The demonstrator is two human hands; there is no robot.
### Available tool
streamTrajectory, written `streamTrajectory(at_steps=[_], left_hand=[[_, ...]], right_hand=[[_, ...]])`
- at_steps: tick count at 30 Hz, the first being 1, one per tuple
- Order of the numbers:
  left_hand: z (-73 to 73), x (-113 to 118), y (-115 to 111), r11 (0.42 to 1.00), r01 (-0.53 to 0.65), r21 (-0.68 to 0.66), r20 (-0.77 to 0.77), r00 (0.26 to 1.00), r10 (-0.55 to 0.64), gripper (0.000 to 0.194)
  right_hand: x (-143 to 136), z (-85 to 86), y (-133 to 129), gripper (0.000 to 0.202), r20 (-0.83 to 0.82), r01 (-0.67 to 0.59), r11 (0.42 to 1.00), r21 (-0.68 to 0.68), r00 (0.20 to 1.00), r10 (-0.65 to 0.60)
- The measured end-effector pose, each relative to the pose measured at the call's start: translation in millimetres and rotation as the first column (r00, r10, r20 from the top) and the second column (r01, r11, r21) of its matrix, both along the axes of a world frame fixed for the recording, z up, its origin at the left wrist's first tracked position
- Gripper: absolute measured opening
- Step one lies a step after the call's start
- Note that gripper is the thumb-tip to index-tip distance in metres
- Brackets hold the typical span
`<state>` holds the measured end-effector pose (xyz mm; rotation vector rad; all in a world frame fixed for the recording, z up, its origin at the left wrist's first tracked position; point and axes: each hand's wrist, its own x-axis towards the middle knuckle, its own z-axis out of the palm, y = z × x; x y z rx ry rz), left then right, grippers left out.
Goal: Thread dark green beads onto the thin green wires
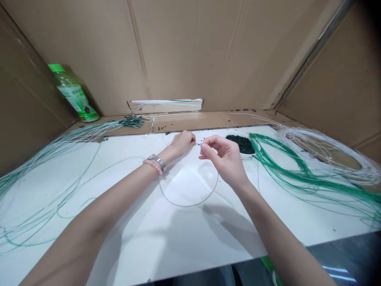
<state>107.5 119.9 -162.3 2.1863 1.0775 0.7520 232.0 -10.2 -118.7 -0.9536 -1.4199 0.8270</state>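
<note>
So that reach is short, presumably, dark beads (241, 144) sit beside right hand (228, 159), fingers (210, 152) pinched; left hand (181, 143) curled, grip unclear.

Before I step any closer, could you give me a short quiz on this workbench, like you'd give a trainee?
1. True or false: the green-capped bottle stands at the right end.
2. Which wrist wears the silvery band? A: left. B: right. C: neither.
3. Fill in: the bowl of small dark pieces sits beside ___ strands.

Key: 1. False; the bottle is at the left. 2. A. 3. Green.
</note>
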Motion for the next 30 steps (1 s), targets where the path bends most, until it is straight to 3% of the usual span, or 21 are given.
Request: streamTrajectory(at_steps=[7, 10, 12, 17, 22, 30], left_hand=[[10.9, -0.2, -17.4, 0.999, 0.015, -0.038, 0.161, 0.987, -0.009, 0.028], [11.8, -1.1, -18.8, 0.995, 0.021, -0.095, 0.297, 0.955, 0.008, 0.017], [11.5, -6.3, -25.5, 0.989, 0.024, -0.146, 0.405, 0.914, 0.037, 0.007], [19.9, -32.3, -78.5, 0.956, 0.032, -0.290, 0.611, 0.775, 0.160, 0.021], [36.4, -42.2, -127.7, 0.821, 0.248, -0.514, 0.766, 0.564, 0.309, 0.018], [42.9, -41.9, -133.1, 0.791, 0.296, -0.536, 0.780, 0.532, 0.329, 0.017]], right_hand=[[-2.4, 1.3, -3.4, 0.009, 0.019, 0.005, 1.000, 0.017, 1.000, -0.005], [-4.3, 1.2, -4.1, 0.008, 0.042, 0.043, 0.999, 0.026, 0.998, -0.045], [-5.8, 1.4, -5.7, 0.008, 0.058, 0.074, 0.997, 0.029, 0.995, -0.075], [-12.5, 1.2, -14.9, 0.007, 0.125, 0.100, 0.994, 0.053, 0.986, -0.106], [-21.4, 0.6, -25.9, 0.007, 0.176, 0.055, 0.986, 0.158, 0.981, -0.083], [-24.1, 4.4, -31.5, 0.012, 0.255, 0.042, 0.963, 0.265, 0.960, -0.112]])
